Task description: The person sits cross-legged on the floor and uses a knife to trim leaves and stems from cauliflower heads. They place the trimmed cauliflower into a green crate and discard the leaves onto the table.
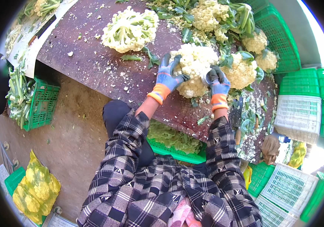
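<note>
My left hand point(169, 74), in a blue-grey work glove with an orange cuff, cups the left side of a pale cauliflower head point(197, 58), its fingers spread around the florets. My right hand point(219, 80), gloved alike, is at the head's lower right with its fingers curled around a small shiny metal tool point(207, 77), mostly hidden by the glove. Just below, between both hands, sits a yellower cauliflower piece point(192, 88). Another cauliflower head with leaves point(239, 71) lies right of my right hand. Cut florets on stems point(130, 29) rest farther up the brown tabletop point(94, 65).
Leafy cauliflowers point(210, 15) pile up at the back right. A dark-bladed knife point(237, 112) lies right of my sleeve. Green crates point(299, 82) and white crates point(298, 113) stand on the right. Trimmings fill a green crate point(44, 103) at left; a yellow mesh sack point(37, 190) sits lower left.
</note>
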